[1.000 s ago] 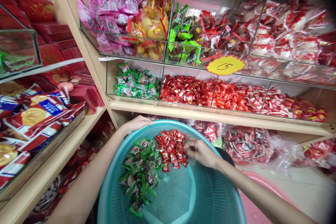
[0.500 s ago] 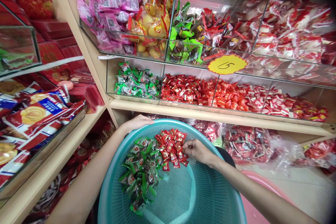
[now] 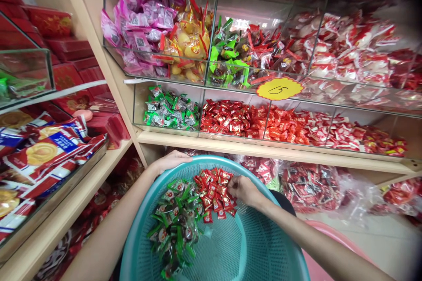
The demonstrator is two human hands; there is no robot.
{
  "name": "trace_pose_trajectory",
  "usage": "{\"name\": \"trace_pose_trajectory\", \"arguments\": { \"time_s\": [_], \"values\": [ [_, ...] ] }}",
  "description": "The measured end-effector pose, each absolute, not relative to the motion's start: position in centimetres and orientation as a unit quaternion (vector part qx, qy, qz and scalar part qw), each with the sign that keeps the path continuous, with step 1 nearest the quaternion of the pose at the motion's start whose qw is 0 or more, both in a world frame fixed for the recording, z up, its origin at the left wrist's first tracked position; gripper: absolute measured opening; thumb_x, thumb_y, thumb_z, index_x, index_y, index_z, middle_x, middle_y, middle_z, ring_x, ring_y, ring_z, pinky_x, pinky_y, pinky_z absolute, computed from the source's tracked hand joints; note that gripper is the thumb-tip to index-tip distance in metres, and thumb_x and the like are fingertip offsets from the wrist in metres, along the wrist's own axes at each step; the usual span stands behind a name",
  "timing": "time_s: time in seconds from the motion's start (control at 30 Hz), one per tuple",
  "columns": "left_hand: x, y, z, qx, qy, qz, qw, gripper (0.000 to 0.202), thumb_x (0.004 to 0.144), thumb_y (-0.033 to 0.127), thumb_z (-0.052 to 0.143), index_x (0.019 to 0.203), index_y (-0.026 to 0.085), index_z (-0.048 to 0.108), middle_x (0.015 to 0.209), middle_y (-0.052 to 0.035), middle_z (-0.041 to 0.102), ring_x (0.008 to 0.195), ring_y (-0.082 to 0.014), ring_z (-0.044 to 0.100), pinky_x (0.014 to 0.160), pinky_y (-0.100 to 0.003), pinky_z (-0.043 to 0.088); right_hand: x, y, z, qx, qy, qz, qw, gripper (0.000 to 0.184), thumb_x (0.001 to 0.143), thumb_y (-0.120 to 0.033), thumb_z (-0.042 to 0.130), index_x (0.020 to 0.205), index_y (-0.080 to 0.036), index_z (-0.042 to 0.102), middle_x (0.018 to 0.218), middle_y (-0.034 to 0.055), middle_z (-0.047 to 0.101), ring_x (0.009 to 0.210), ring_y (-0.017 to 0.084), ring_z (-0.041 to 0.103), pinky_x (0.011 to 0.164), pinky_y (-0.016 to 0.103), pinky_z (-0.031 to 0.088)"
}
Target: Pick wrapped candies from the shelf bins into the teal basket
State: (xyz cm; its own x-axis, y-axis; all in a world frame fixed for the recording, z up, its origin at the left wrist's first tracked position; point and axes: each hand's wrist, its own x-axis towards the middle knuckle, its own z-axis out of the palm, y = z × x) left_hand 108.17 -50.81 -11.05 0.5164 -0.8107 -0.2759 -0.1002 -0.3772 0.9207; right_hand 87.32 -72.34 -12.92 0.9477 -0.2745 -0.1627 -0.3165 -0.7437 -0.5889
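Observation:
A teal plastic basket point(image 3: 211, 246) with mesh walls is in front of me, tilted so its inside shows. My left hand point(image 3: 171, 160) is closed over its far left rim. Inside, a heap of green-wrapped candies point(image 3: 178, 224) lies along the left wall, and a smaller pile of red-wrapped candies point(image 3: 214, 189) rests beside it at the far side. My right hand point(image 3: 244, 189) reaches in over the right rim, fingers curled together against the right edge of the red pile. Its fingertips are partly hidden among the red candies.
Beyond the basket, a wooden shelf edge point(image 3: 263, 151) runs below clear bins of candies. A yellow price tag point(image 3: 280, 89) reads 15. Bagged biscuits point(image 3: 46, 151) fill the left shelf. At right are plastic bags of candy point(image 3: 311, 186) and a pink basin point(image 3: 332, 232).
The view has tilted slightly upward, so the shelves sit lower in the picture. My left hand keeps its hold on the rim; my right hand stays at the red candies, fingers slightly shifted.

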Motion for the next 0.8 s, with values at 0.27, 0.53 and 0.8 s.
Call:
{"name": "trace_pose_trajectory", "arguments": {
  "time_s": [0.27,0.53,0.8],
  "values": [
    [108.3,-50.9,-11.4,0.738,-0.335,-0.367,0.457,0.042,0.071,0.052,0.059,0.084,0.014,0.071,0.075,-0.0026,0.069,0.069,-0.0175,0.059,0.065,-0.025,0.044,89.4,-74.1,-4.6,-0.959,0.071,-0.059,0.267,0.026,0.078,-0.033,0.050,0.060,-0.017,0.060,0.058,0.0006,0.059,0.056,0.013,0.052,0.055,0.024,0.037],
    [108.3,-50.8,-11.5,0.732,-0.345,-0.362,0.463,0.040,0.073,0.050,0.059,0.083,0.014,0.071,0.073,-0.0018,0.068,0.066,-0.0161,0.057,0.064,-0.024,0.043,99.2,-75.8,1.0,-0.993,-0.023,-0.109,0.037,0.027,0.079,-0.016,0.049,0.103,-0.019,0.061,0.098,0.0074,0.059,0.083,0.017,0.056,0.070,0.025,0.040],
    [108.2,-50.7,-11.4,0.735,-0.326,-0.370,0.466,0.040,0.073,0.050,0.059,0.086,0.014,0.072,0.078,-0.0037,0.071,0.070,-0.0180,0.060,0.067,-0.026,0.045,103.3,-75.0,0.8,-0.999,-0.021,0.034,-0.037,0.038,0.067,-0.010,0.056,0.103,-0.020,0.064,0.090,0.0073,0.068,0.080,0.019,0.060,0.062,0.023,0.039]
  ]
}}
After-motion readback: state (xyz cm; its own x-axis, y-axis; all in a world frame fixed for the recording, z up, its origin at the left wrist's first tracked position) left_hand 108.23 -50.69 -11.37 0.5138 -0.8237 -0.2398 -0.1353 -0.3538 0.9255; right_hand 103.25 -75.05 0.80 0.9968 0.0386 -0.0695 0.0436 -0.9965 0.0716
